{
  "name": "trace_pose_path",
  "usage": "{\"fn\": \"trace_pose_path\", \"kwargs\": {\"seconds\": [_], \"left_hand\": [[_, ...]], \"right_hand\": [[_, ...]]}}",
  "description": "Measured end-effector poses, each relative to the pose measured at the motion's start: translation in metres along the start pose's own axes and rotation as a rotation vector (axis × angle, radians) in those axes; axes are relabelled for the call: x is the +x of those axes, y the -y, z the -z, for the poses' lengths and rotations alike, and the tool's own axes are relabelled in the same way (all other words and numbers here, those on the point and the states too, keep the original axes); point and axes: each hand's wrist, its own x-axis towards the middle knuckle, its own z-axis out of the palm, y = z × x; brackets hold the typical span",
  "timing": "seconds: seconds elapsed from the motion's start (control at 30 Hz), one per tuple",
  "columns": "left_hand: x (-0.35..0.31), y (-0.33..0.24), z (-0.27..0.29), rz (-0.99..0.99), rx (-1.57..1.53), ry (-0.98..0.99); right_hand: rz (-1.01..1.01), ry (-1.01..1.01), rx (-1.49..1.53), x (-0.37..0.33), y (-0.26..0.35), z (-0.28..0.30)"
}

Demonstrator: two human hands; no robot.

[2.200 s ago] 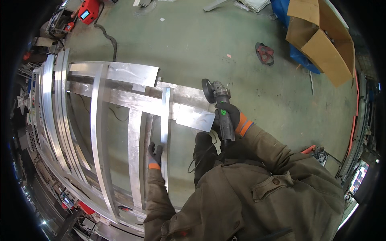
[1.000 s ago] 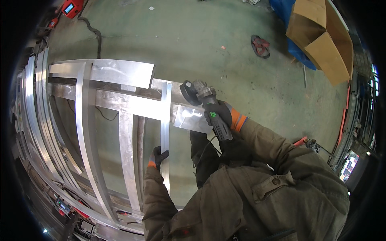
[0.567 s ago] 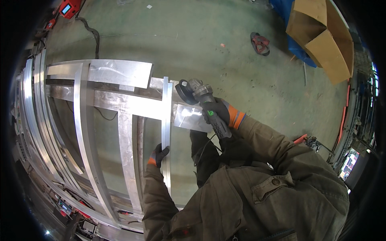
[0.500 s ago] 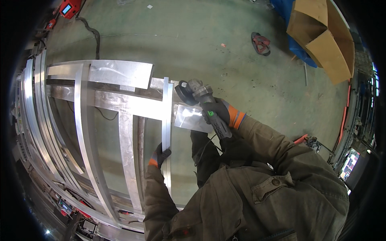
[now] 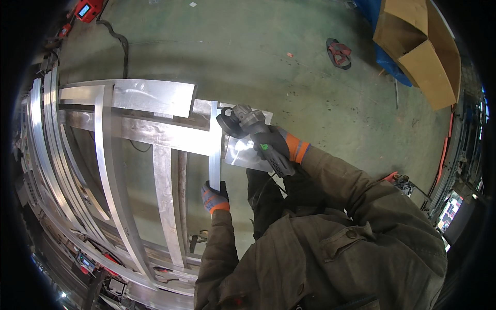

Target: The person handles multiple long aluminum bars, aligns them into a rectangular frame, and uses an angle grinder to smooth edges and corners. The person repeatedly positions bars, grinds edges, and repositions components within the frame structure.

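My right hand [image 5: 277, 140], in a dark glove with an orange cuff, is closed around the body of a grey-and-black angle grinder [image 5: 248, 121]. The grinder's guarded head sits just right of the upper end of a silver metal bar [image 5: 215, 147]; whether they touch I cannot tell. My left hand [image 5: 215, 199], in a grey-and-orange glove, is wrapped round the bar's near part. The bar's near end is hidden by the hand and sleeve. A shiny metal plate [image 5: 243, 158] lies under the grinder, partly covered by it and my right hand.
A metal frame [image 5: 164, 196] of crossing beams spans the left, with a wide sheet piece [image 5: 155, 95] on its far side. Long metal profiles [image 5: 64, 165] lie farther left. A sandal [image 5: 339, 53] and an open cardboard box [image 5: 426, 64] are at the far right.
My left hand has shifted right and re-gripped the bar with its back showing. The bar has turned to show a broader face. The grinder has moved slightly left toward the bar.
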Motion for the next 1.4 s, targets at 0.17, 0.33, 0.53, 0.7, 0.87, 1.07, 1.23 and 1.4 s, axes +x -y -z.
{"fn": "trace_pose_path", "kwargs": {"seconds": [0.17, 0.33, 0.53, 0.7, 0.87, 1.07, 1.23, 1.4], "left_hand": [[-0.002, 0.002, -0.001, -0.054, 0.0, -0.063], [-0.003, 0.002, -0.001, -0.049, 0.011, -0.055], [0.0, 0.01, -0.008, 0.012, -0.042, -0.035], [0.0, 0.012, -0.011, 0.036, -0.062, -0.004], [-0.002, 0.011, -0.01, 0.0, -0.046, -0.034], [-0.003, 0.012, -0.013, 0.035, -0.057, -0.032], [-0.003, 0.007, -0.008, 0.046, -0.033, -0.021], [-0.002, -0.006, 0.001, 0.089, -0.015, 0.01]], "right_hand": [[-0.009, 0.019, 0.044, 0.005, 0.002, 0.003], [-0.017, 0.012, -0.042, 0.018, 0.003, 0.017], [-0.045, 0.019, -0.003, 0.009, -0.001, 0.032], [-0.065, 0.055, -0.002, -0.004, 0.002, 0.027], [-0.03, 0.085, -0.046, 0.006, 0.004, 0.023], [-0.062, 0.126, 0.053, 0.028, -0.002, 0.03], [0.022, 0.068, -0.078, 0.031, -0.002, 0.036], [-0.108, 0.068, -0.079, 0.007, -0.002, 0.036]]}}
